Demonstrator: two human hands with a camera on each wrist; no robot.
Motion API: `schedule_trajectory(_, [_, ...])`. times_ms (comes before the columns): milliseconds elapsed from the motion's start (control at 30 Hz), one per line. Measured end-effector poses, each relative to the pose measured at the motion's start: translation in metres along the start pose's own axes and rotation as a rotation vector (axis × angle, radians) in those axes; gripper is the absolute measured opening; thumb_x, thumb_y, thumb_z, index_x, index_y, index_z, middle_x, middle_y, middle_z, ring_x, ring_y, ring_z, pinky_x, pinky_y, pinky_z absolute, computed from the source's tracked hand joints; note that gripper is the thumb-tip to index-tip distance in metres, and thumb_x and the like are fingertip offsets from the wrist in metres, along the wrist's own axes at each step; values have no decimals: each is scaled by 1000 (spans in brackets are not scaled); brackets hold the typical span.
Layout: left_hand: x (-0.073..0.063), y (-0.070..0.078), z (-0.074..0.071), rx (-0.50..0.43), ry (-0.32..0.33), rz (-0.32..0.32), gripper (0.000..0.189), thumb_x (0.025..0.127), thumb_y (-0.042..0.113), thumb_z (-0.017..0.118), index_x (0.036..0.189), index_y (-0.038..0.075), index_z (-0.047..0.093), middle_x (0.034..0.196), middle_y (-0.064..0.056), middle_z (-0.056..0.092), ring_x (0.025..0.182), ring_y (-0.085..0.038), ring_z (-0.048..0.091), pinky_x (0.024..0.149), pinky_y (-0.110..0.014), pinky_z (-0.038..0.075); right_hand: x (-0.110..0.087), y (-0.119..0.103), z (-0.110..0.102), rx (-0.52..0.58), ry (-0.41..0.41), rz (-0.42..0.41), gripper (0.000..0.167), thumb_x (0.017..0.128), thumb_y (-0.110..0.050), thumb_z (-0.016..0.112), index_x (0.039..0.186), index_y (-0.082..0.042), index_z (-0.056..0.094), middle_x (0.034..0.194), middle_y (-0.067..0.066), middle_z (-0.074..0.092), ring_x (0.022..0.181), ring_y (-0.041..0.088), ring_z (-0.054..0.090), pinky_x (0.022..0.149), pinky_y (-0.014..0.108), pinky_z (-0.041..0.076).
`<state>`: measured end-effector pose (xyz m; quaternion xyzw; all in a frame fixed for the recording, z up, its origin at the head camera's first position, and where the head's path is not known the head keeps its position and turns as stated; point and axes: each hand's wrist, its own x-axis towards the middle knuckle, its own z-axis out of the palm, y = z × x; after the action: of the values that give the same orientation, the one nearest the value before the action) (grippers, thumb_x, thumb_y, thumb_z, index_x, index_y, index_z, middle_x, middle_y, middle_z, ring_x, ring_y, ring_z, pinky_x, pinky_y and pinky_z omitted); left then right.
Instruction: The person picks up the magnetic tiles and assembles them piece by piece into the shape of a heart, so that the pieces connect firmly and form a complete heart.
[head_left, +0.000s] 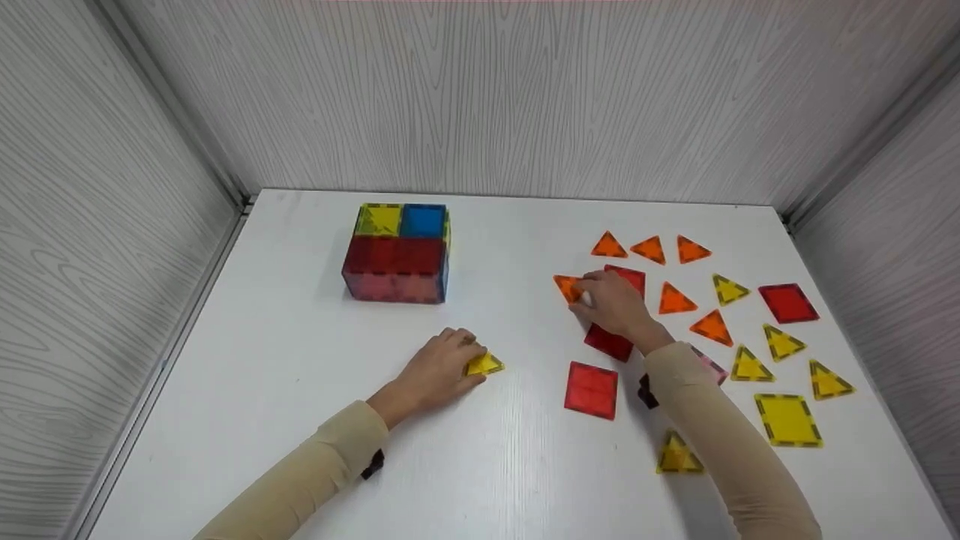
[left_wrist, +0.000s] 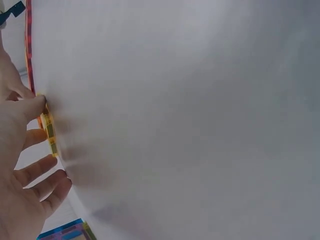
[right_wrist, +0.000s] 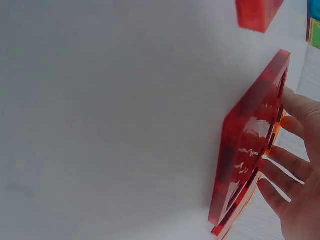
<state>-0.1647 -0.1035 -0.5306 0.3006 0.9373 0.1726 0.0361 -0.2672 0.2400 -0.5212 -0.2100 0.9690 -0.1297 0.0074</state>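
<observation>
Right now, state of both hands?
Left hand: fingers curled on a yellow triangle tile lying on the table.
Right hand: fingers straight, resting on an orange triangle tile and a red square tile.

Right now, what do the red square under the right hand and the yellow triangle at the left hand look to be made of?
Red square tile: apparently translucent hard plastic, glossy; the right wrist view shows highlights and light passing through. Yellow triangle: likely the same tinted plastic, with a dark dashed border. White table: smooth, matt.

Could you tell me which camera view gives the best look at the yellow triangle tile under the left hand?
The head view: the yellow triangle tile shows its shape, poking out from the left hand. The left wrist view shows only its edge; the right wrist view misses it.
</observation>
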Motion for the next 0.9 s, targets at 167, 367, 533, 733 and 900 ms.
schedule_trajectory(167, [-2,-4,-4,-17,-27,-18,41,101,36,72,134,12,71,137,-10,64,124,-27,59,113,-43,52,-4,-20,3,-1,-26,-39,42,99,-33,75,133,-9,73,136,18,70,124,37,64,107,51,56])
schedule_trajectory(367, [3,-6,-8,-22,-64,-37,43,101,37,72,136,13,71,138,-10,64,125,-26,59,114,-42,52,-13,-57,6,0,-108,-68,42,98,-38,75,134,-16,74,137,11,68,124,30,64,102,45,60])
schedule_trajectory(533, [11,-6,-8,-17,-69,-22,43,101,36,72,136,13,71,138,-10,64,125,-27,59,113,-43,52,-17,-81,10,-13,-144,-107,43,96,-37,78,133,-18,74,135,9,68,121,26,64,99,42,61])
schedule_trajectory(733, [20,-4,-7,27,-68,3,42,101,38,71,136,15,71,141,-10,64,124,-28,59,112,-43,52,-22,-98,15,-26,-138,-182,38,95,-36,79,128,-18,77,130,8,69,116,24,65,95,39,62])
schedule_trajectory(900, [23,-3,-6,38,-67,14,41,101,38,70,137,18,71,142,-9,65,122,-28,59,110,-43,52,-22,-109,19,-27,-138,-246,34,97,-32,77,128,-18,77,129,10,70,114,26,66,93,39,62])
